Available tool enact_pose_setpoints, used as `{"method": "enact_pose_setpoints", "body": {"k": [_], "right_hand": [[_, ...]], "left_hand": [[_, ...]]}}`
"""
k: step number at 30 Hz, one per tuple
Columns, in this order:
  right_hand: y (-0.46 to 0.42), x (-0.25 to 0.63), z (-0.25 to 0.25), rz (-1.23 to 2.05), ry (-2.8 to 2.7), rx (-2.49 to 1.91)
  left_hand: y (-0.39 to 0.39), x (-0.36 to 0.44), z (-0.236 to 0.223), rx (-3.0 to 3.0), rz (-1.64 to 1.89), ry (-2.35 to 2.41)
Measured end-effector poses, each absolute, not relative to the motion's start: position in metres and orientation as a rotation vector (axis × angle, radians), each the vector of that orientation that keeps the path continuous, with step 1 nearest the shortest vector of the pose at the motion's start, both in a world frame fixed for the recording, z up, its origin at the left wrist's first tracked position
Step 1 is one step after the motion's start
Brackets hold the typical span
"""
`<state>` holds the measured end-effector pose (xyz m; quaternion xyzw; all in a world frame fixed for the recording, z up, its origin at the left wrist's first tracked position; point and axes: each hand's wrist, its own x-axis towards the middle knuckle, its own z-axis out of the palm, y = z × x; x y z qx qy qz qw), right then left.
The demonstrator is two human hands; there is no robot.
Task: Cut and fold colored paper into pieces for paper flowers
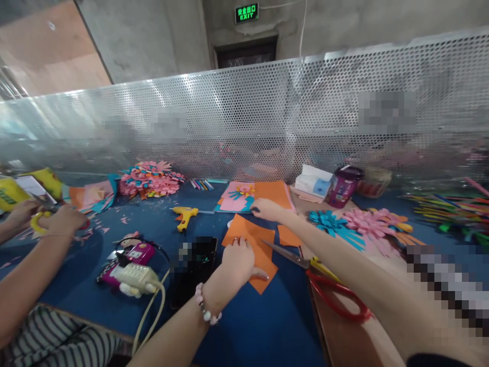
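Note:
My left hand (239, 259), with a beaded bracelet at the wrist, lies on overlapping orange paper sheets (263, 278), its thumb stretched out to the right. My right hand (268, 210) reaches to the lower edge of a stack of coloured paper (273, 196). Its fingers are drawn together at a small dark end that I cannot make out. Under my right forearm lie large scissors (336, 295) with red handles, blades parted, pointing at the orange paper. A yellow glue gun (186, 216) rests left of the stack. A dark phone (198, 265) lies left of my left hand.
A co-worker's hands (63, 221) hold yellow-handled scissors at the left. A power strip (139, 278) with a cable lies in front. Paper flower piles (151, 179), a tissue pack (314, 181), a purple tub (344, 186) and blue and pink paper flowers (367, 221) line the back and right.

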<state>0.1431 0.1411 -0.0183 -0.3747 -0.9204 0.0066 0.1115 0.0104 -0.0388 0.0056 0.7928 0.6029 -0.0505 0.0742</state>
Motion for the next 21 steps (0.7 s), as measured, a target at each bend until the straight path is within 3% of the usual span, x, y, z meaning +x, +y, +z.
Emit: {"method": "enact_pose_setpoints", "body": {"k": [21], "right_hand": [[0.151,0.14,-0.031,0.334,-1.834,-1.306]], "left_hand": [[-0.038,0.01,0.008,2.332,-0.165,1.806]]}}
